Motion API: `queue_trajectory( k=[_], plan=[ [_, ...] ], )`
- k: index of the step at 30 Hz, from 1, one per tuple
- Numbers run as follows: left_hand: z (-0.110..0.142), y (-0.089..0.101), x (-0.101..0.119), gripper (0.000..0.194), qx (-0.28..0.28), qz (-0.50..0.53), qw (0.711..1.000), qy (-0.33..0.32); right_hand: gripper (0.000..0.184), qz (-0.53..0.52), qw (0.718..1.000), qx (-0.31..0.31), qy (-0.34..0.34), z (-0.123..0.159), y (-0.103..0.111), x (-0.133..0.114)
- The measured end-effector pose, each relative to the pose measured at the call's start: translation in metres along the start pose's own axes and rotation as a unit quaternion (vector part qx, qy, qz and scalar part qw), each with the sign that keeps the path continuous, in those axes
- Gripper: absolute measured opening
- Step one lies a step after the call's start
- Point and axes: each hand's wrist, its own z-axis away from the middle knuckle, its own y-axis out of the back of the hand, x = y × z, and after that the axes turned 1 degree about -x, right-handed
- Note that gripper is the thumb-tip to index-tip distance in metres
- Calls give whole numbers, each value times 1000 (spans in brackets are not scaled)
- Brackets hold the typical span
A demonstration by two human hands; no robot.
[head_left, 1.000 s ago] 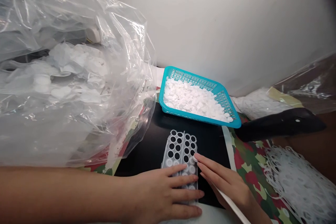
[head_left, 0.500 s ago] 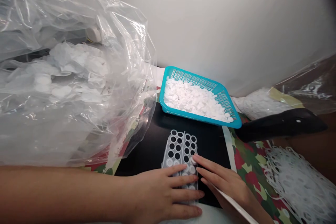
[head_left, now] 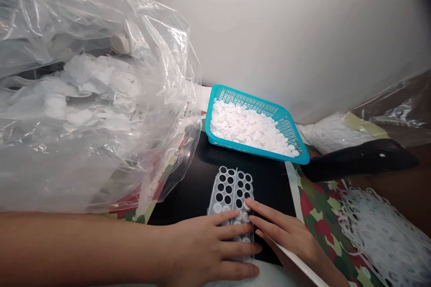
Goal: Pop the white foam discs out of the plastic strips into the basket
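A translucent plastic tray (head_left: 235, 178) with rows of round holes lies on a black board (head_left: 188, 188). The far rows show dark open holes, while the nearer rows have white round discs in them. My left hand (head_left: 215, 242) rests flat across the near part of the tray, its fingers spread. From the right, my right hand (head_left: 286, 228) reaches over the tray's edge with fingers stretched out. Its index fingertip touches a white disc (head_left: 247, 205) at the right column. A thin white strip (head_left: 299, 263) runs along my right hand; I cannot tell whether it is gripped.
Behind the tray stands a blue-green basket (head_left: 257, 154) of white discs. A large clear plastic bag (head_left: 161, 76) with white pieces bulges at left. To the right are a black elongated object (head_left: 363, 157), a pile of translucent rings (head_left: 384, 233) and a camouflage-patterned cloth (head_left: 323, 215).
My right hand has shifted slightly left and its index fingertip stays on the disc. The white strip has moved along with it. My left hand and the tray stay in place.
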Motion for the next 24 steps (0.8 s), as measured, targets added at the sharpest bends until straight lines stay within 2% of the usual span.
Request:
queue_trajectory(
  k=[6,9,14,19,24],
  plan=[
    [1,0,0,63,3,8,1000,-3,35,24,999,-10,22,2,-2,0],
    [1,-1,1,62,19,13,1000,-6,38,40,999,3,2,4,-7,-5],
    [1,-1,1,64,24,26,999,-4,40,48,995,66,-53,2,-14,-10],
    [1,-1,2,64,18,24,1000,-6,43,58,981,154,-103,-4,-12,-8],
    [2,-3,1,64,26,26,999,-10,32,-43,956,210,-202,-7,-12,-7]
  ],
)
